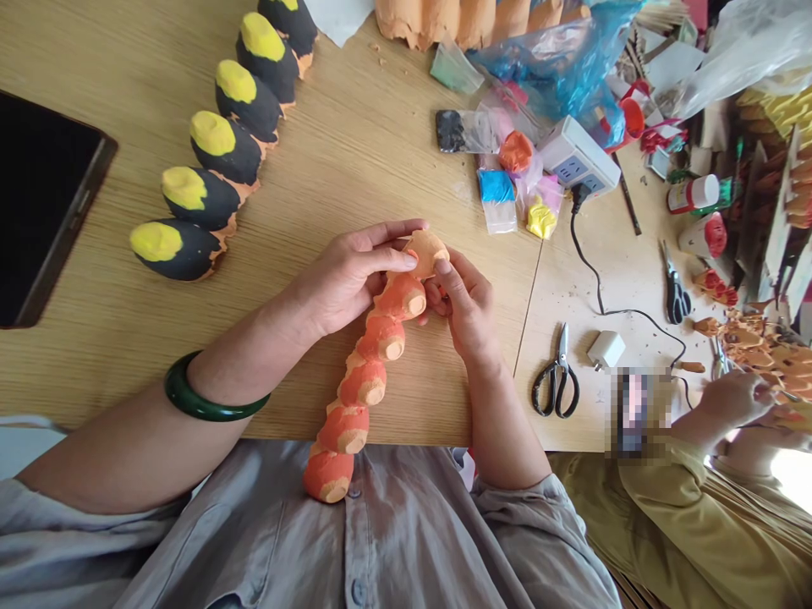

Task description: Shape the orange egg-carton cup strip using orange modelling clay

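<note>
A strip of egg-carton cups [361,381] slants from the table down across my shirt. Orange-red clay covers most of its cups, leaving their round tips bare. The cup at the far end is mostly bare, with a bit of orange-red at its edge. My left hand [364,271] grips that end, thumb on top and fingers behind. On the other side of the same cup, my right hand [466,304] presses with its thumb; its other fingers curl underneath, partly hidden. A green bangle [212,397] circles my left forearm.
Another strip of cups [228,139], black with yellow tips, lies at the upper left beside a dark tablet [44,211]. Clay packets [498,194], a power strip [577,156] and scissors [556,376] sit to the right. A co-worker's hand [736,402] works at far right.
</note>
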Tool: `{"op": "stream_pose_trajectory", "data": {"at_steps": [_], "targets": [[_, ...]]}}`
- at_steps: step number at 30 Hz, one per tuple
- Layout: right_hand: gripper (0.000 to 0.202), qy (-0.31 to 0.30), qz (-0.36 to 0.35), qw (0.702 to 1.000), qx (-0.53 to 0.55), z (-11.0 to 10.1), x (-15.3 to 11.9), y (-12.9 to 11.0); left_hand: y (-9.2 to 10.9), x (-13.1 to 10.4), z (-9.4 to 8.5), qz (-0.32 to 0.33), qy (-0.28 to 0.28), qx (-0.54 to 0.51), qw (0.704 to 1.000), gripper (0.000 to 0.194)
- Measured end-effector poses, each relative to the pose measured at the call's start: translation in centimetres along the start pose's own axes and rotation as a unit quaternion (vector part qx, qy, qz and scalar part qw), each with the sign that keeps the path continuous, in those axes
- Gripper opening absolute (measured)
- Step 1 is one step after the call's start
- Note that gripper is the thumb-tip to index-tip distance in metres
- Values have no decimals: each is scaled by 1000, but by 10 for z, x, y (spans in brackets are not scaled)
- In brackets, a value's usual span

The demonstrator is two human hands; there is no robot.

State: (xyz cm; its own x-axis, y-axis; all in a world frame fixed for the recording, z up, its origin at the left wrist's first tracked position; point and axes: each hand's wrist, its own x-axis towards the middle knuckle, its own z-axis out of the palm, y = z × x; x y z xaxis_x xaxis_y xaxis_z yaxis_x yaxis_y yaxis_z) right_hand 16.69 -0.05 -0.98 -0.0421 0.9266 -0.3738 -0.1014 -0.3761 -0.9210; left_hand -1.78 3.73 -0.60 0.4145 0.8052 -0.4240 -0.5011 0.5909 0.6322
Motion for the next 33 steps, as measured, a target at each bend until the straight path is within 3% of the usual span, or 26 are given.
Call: {"op": "stream_pose_trajectory", "data": {"at_steps": [8,13,19,22,25,27,30,33], "targets": [[73,80,-74,990,-87,0,-1,-1,-1,0,3,48,42,35,997,47],[74,71,-93,988,-104,2,-1,4,-6,0,4,87,40,64,993,49],[63,53,-105,985,-127,2,1,9,-7,1,1,76,46,60,994,49],[59,72,-123,980,-142,3,-1,9,-8,1,0,76,46,66,994,49],[44,127,-201,949,-207,0,-5,8,-10,2,-1,84,54,56,993,46],[30,142,-297,906,-268,-4,-6,9,-11,2,-1,83,52,47,994,44],[41,107,-420,834,-340,-11,-5,14,-11,2,-2,75,40,45,995,45],[46,63,-434,804,-401,-16,0,21,-11,2,-2,88,39,64,993,54]]}}
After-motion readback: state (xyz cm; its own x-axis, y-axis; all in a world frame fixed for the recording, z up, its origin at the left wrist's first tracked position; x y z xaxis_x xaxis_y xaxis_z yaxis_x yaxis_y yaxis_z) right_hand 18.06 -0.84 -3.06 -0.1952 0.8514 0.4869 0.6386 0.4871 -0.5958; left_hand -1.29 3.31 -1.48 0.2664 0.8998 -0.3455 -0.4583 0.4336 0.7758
